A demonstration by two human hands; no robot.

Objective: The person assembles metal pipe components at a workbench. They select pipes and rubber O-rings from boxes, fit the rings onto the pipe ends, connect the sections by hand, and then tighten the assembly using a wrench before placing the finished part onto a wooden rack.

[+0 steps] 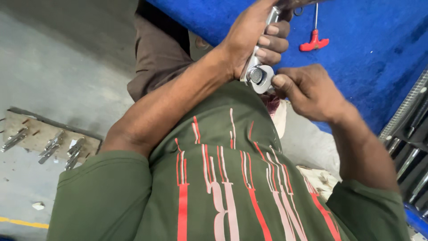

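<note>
- The left hand (pixel 252 38) was closed around a bright metal part (pixel 261 53), a flat silver bar that ran up through the palm; the fingers (pixel 273 43) were curled tightly over it, nails facing the camera.
- The metal part was held above the person's chest, over the edge of the blue surface (pixel 370 49). Its lower end carried a round silver washer (pixel 263 76) with a dark bolt head at its centre, projecting just below the left palm.
- The right hand (pixel 312 93) was beside that lower end. Its thumb tip (pixel 280 81) touched the rim of the washer, and the remaining fingers were folded loosely under the hand; whether they gripped anything could not be told.
- Both forearms crossed over a green shirt (pixel 223 178) with red and pale stripes printed on it.
- A red T-handled tool (pixel 314 41) lay on the blue surface, well apart from both hands and untouched.
- On the grey floor (pixel 58 71) at the left lay a wooden board (pixel 49 136) carrying several small silver metal pieces (pixel 52 146) set side by side.
- A rack of dark and silver bars (pixel 410 147) stood at the right edge of the view, near the right arm.
</note>
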